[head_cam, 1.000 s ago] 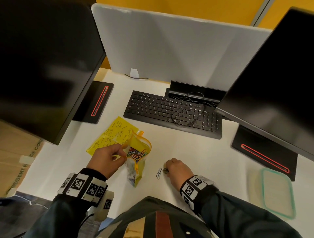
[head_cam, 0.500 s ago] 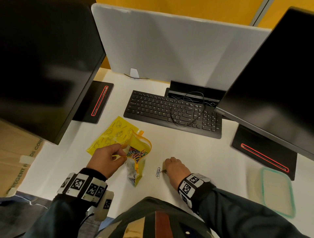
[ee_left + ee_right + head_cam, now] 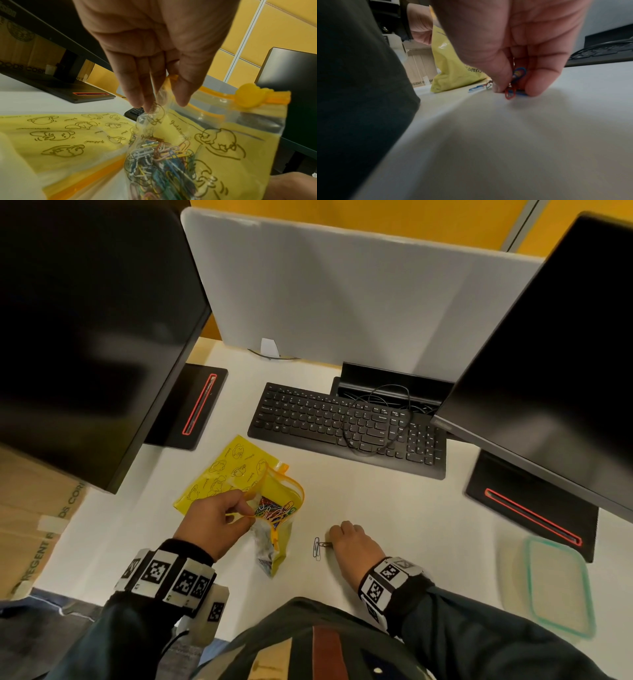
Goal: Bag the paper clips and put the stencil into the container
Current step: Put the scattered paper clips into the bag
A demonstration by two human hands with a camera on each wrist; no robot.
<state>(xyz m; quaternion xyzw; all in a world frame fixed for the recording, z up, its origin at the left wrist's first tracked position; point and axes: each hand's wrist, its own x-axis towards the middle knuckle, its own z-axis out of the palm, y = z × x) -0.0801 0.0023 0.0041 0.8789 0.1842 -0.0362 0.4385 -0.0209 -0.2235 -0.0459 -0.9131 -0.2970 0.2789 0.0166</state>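
Yellow zip bag (image 3: 279, 501), already stuffed with coloured paper clips (image 3: 159, 159), stays pinched open at its mouth by the left hand (image 3: 214, 520) near the desk's front edge. The right hand (image 3: 352, 542) has slid a little toward the bag and now pinches a few loose clips (image 3: 513, 83), perhaps three; a blue clip (image 3: 317, 547) remains on the desk. Bagging is nearly finished, I think. The container (image 3: 555, 583) waits at the right edge; a stencil I cannot make out.
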